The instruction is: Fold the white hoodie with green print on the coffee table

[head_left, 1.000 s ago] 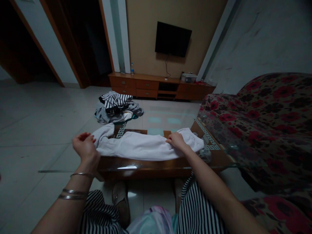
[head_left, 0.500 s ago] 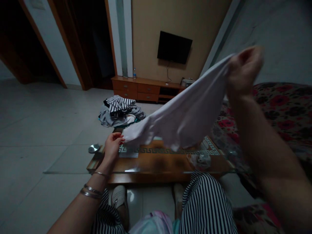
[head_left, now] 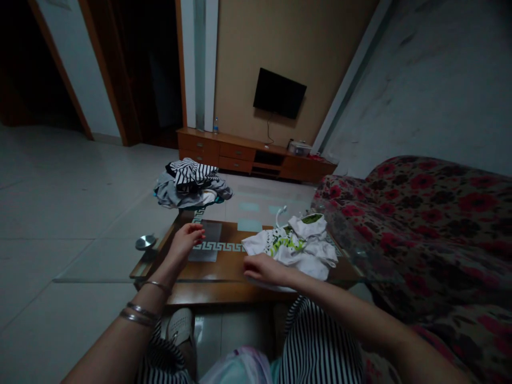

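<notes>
White garment (head_left: 314, 253): lying bunched on the glass table's (head_left: 102, 265) right half; we are apparently straightening it, the next move likely calling for both hands.
Left hand (head_left: 186, 242): hovering half-bent, seemingly holding nothing.
Right hand (head_left: 262, 268): resting curled at the garment's edge; we cannot tell whether it is gripping.
Green print (head_left: 285, 244): showing no readable writing.
</notes>
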`<state>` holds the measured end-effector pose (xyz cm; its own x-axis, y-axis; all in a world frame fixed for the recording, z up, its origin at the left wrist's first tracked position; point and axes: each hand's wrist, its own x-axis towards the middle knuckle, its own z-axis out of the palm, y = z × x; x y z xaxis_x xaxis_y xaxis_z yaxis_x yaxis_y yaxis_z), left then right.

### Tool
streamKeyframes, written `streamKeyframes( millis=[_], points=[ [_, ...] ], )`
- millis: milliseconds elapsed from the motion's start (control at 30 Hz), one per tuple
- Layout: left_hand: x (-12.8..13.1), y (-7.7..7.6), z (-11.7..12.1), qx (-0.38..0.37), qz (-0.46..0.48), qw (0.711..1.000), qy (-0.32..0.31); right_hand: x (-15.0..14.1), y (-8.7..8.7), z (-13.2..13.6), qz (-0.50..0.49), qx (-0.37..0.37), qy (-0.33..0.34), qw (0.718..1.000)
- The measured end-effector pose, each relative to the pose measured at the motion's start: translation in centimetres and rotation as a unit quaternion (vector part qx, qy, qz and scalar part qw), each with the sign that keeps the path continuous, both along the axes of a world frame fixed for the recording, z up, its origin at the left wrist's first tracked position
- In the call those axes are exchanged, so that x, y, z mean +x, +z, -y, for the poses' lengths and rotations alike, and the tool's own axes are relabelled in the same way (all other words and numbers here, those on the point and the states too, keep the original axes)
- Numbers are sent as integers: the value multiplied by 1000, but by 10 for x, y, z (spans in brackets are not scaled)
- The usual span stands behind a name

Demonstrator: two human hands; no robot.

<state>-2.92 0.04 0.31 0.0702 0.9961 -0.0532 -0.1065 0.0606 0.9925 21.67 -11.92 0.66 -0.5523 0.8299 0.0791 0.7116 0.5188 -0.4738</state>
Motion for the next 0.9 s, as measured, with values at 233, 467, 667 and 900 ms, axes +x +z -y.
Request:
streamKeyframes(
  millis=[233,467,667,900],
  points=[
    [16,-8,-1,-19,-95,991,-92,83,2,-46,104,76,-271,954],
    [25,-23,-6,1,-105,984,-142,142,-6,-34,142,-48,-520,841],
    [41,-34,1,44,-193,963,-182,108,60,-15,-142,-157,-282,936],
    [43,-3,50,68,-158,902,-395,90,199,-11,-526,104,-182,824]
  ],
)
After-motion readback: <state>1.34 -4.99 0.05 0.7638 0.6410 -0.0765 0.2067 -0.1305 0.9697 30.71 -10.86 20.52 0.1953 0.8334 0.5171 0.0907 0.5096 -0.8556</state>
